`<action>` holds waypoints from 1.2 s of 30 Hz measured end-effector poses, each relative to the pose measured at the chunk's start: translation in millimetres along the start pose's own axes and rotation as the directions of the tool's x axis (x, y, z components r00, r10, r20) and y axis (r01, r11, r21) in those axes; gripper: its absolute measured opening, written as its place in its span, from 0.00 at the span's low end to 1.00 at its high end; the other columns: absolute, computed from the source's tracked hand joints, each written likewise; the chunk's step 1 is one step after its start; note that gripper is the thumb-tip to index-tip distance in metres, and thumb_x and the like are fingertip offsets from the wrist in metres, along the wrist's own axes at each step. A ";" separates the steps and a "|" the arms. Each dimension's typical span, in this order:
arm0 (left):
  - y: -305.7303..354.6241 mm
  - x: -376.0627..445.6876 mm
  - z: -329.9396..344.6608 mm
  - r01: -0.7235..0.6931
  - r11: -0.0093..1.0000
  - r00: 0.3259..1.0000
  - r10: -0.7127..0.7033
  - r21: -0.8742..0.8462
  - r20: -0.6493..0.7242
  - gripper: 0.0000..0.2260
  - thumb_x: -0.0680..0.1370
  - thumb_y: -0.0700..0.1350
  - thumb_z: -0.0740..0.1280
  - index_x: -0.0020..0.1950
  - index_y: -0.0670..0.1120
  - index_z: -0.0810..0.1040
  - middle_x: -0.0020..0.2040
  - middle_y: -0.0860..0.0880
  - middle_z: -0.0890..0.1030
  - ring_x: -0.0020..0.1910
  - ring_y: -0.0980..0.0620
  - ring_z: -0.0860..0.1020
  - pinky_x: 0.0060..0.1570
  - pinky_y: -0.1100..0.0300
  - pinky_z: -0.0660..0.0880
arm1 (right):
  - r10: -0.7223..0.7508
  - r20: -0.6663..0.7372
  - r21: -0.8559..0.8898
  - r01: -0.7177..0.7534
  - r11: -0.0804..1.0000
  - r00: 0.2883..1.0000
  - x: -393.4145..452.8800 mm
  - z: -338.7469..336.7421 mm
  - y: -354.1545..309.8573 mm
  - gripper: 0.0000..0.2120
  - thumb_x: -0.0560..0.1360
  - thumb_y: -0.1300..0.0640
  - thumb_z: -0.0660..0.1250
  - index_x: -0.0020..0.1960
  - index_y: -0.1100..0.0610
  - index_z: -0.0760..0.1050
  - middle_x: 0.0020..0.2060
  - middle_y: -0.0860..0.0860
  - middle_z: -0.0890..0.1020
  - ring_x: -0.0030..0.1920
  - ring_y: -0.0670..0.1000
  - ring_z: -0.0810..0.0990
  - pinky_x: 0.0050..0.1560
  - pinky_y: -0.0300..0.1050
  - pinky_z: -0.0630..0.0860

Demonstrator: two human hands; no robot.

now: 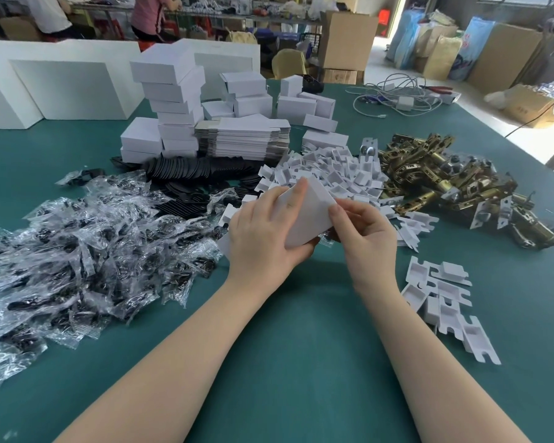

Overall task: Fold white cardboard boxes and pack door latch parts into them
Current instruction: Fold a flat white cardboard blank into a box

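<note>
While shiny clear plastic bags of small black parts (77,251) lie on the green table (301,346), the left hand (263,238) grips a white cardboard box (307,215) held above it, the right hand (362,231) pinches its edge, and brass door latches (445,177) sit farther right.

Head camera looks forward-down, close over the table (301,362).

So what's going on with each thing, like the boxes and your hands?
White cardboard box: half-folded, gripped by both hands.
Left hand: holding the box.
Right hand: pinching the box's flap.
Stack of flat white box blanks: unfolded.
Tower of folded white boxes: closed, leaning.
Brass door latches: loose, piled.
</note>
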State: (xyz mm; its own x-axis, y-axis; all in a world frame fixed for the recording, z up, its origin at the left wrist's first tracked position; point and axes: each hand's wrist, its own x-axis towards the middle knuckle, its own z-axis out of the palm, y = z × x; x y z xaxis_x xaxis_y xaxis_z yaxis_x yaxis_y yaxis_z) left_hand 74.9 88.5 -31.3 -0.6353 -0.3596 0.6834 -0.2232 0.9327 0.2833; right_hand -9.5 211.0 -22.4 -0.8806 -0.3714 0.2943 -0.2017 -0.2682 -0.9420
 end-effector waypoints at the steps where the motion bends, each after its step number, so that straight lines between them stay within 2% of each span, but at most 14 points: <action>1: -0.1 0.2 0.0 0.005 1.000 1.000 -0.005 -0.004 0.000 0.41 0.64 0.53 0.80 0.75 0.51 0.68 0.63 0.44 0.77 0.57 0.40 0.77 0.56 0.44 0.72 | 0.006 -0.001 0.008 -0.006 1.000 1.000 -0.1 0.1 0.3 0.04 0.77 0.61 0.71 0.48 0.53 0.82 0.40 0.46 0.86 0.42 0.44 0.83 0.43 0.36 0.78; 6: -0.5 0.3 -0.3 0.015 1.000 1.000 -0.014 0.027 -0.028 0.43 0.62 0.52 0.81 0.75 0.51 0.68 0.63 0.44 0.77 0.56 0.39 0.77 0.54 0.45 0.73 | -0.001 -0.003 -0.011 0.001 1.000 1.000 -0.9 1.3 1.0 0.06 0.77 0.60 0.71 0.48 0.50 0.84 0.43 0.49 0.86 0.43 0.46 0.83 0.47 0.39 0.79; 9: -2.5 0.4 -0.5 0.001 0.998 1.000 0.001 0.063 -0.028 0.46 0.62 0.51 0.81 0.75 0.55 0.61 0.65 0.45 0.76 0.59 0.39 0.76 0.57 0.43 0.71 | -0.051 -0.029 -0.082 0.048 0.995 0.998 -1.5 3.2 0.7 0.07 0.77 0.58 0.71 0.48 0.46 0.84 0.44 0.53 0.85 0.42 0.46 0.81 0.46 0.39 0.78; 12: -2.9 -0.4 -0.4 0.011 0.994 1.000 -0.008 0.105 -0.026 0.47 0.61 0.51 0.80 0.75 0.57 0.58 0.66 0.46 0.75 0.61 0.40 0.75 0.60 0.43 0.70 | -0.003 -0.030 -0.022 0.002 1.000 1.000 -1.9 5.8 -0.7 0.07 0.77 0.60 0.71 0.48 0.48 0.84 0.43 0.47 0.86 0.44 0.42 0.83 0.46 0.35 0.77; 15: -2.5 -0.8 1.4 0.004 0.993 1.000 0.000 0.114 -0.028 0.47 0.61 0.51 0.81 0.75 0.56 0.61 0.66 0.46 0.75 0.60 0.40 0.75 0.59 0.43 0.70 | 0.065 -0.053 0.047 -0.062 0.997 0.997 -2.9 8.2 -1.1 0.07 0.77 0.61 0.71 0.48 0.49 0.83 0.41 0.44 0.86 0.43 0.40 0.83 0.45 0.33 0.77; 23: -3.5 -1.0 3.1 0.010 0.991 1.000 -0.007 0.132 -0.022 0.46 0.62 0.53 0.80 0.75 0.57 0.60 0.66 0.47 0.75 0.60 0.41 0.75 0.59 0.44 0.70 | 0.066 -0.058 0.035 -0.064 0.997 0.996 -3.3 8.9 0.1 0.09 0.77 0.61 0.71 0.48 0.47 0.83 0.40 0.40 0.86 0.43 0.39 0.83 0.46 0.32 0.77; 26: -4.5 -1.0 2.8 0.017 0.993 0.999 -0.014 0.118 -0.031 0.46 0.61 0.53 0.81 0.75 0.56 0.63 0.66 0.47 0.75 0.60 0.40 0.75 0.59 0.44 0.70 | -0.004 -0.048 -0.060 0.001 0.998 0.999 -4.2 7.9 -0.1 0.10 0.76 0.61 0.71 0.47 0.45 0.83 0.42 0.42 0.86 0.45 0.42 0.84 0.48 0.35 0.78; 29: -4.0 -1.1 2.0 0.016 0.993 0.999 -0.012 0.114 -0.034 0.46 0.62 0.53 0.81 0.75 0.57 0.61 0.66 0.47 0.75 0.60 0.40 0.76 0.59 0.43 0.71 | -0.121 -0.009 -0.225 0.116 0.968 0.993 -3.9 3.7 -0.9 0.11 0.76 0.59 0.72 0.47 0.42 0.82 0.43 0.51 0.84 0.44 0.50 0.82 0.48 0.42 0.78; 32: -2.6 -1.8 1.4 0.011 0.993 0.999 -0.007 0.114 -0.032 0.44 0.62 0.53 0.80 0.75 0.56 0.64 0.65 0.47 0.76 0.59 0.41 0.76 0.59 0.44 0.70 | -0.186 0.010 -0.283 0.181 0.942 0.983 -3.3 2.7 -2.7 0.11 0.76 0.60 0.72 0.46 0.42 0.81 0.44 0.50 0.82 0.41 0.46 0.81 0.45 0.38 0.77; 36: -1.6 -1.6 1.5 0.023 0.995 0.999 -0.020 0.101 -0.029 0.42 0.61 0.53 0.81 0.74 0.54 0.69 0.65 0.47 0.76 0.58 0.40 0.76 0.58 0.44 0.71 | -0.170 -0.024 -0.206 0.161 0.965 0.985 -8.8 6.5 0.9 0.13 0.75 0.63 0.73 0.49 0.44 0.82 0.46 0.46 0.85 0.46 0.40 0.83 0.48 0.32 0.76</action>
State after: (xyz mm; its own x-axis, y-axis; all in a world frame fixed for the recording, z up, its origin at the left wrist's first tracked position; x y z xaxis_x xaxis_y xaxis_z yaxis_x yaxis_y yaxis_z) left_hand 75.2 87.6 -33.9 -0.6093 -0.3791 0.6964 -0.3113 0.9221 0.2296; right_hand 0.9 208.3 -24.8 -0.8436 -0.2989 0.4461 -0.4251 -0.1358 -0.8949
